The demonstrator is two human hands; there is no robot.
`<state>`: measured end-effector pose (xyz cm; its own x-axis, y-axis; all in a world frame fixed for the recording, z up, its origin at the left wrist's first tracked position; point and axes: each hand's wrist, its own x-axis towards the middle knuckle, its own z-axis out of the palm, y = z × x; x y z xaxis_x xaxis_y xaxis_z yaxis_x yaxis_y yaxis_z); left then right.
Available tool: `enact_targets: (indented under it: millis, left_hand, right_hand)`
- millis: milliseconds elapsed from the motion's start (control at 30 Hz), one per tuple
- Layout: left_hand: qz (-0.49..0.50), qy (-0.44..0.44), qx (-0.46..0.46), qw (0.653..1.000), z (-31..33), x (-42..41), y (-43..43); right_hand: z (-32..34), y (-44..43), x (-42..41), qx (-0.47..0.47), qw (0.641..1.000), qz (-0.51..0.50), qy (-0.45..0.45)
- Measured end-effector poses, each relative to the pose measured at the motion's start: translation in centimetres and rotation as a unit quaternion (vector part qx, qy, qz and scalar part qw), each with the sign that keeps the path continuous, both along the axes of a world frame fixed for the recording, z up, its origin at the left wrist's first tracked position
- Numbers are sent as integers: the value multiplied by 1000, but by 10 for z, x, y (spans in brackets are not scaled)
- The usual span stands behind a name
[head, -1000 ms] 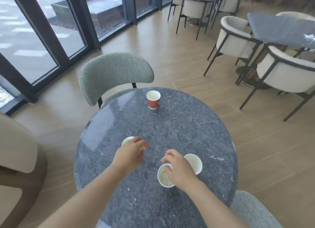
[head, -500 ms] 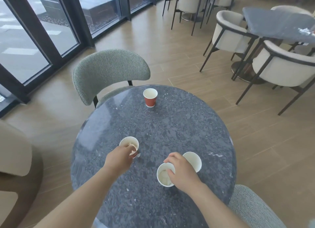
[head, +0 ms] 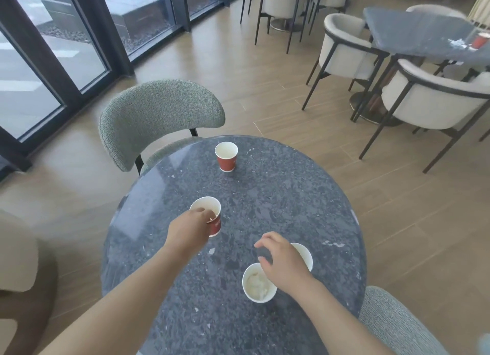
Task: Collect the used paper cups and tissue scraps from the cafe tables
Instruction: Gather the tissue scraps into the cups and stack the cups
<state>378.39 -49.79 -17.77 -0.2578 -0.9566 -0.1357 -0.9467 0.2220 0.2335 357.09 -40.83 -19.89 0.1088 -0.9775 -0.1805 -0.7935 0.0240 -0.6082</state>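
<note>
Round table under my hands, left hand pinching a red cup by the rim, right hand loosely curled, holding nothing, tissue-filled cup just beneath it, white cup beside it, third cup well beyond my left grip.

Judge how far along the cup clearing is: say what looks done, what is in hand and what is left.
Done: tissue is already stuffed in the near cup. In hand: the left hand grips the left cup by its rim; the right hand hovers, holding nothing visible. Left: four cups remain at the round table, the far cup and right cup not held, and the further table holds a red cup and scraps.
</note>
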Motion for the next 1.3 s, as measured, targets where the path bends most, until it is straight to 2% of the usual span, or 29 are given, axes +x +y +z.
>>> enact_targets:
  millis: [233, 500, 733, 933, 1100, 1300]
  left_hand:
    - [-48, 22, -47, 997, 21, -7, -44]
    - [-75, 64, -84, 992, 54, -15, -135]
    - [-164, 27, -92, 982, 48, -26, -199]
    - [-156, 49, -100, 982, 20, -27, -227]
    - [-145, -11, -7, 989, -16, -18, -232]
    - [-139, -13, 11, 990, -34, -20, -226]
  right_hand:
    - [6, -59, 8, -29, 1000, 9, 3]
    - [39, -179, 17, -97, 995, 5, -20]
    - [43, -267, 13, -150, 988, 5, 33]
    - [19, -302, 8, -136, 989, 12, 50]
    - [-5, -307, 11, -51, 993, 52, 94]
    - [-20, -299, 12, -59, 989, 58, 119]
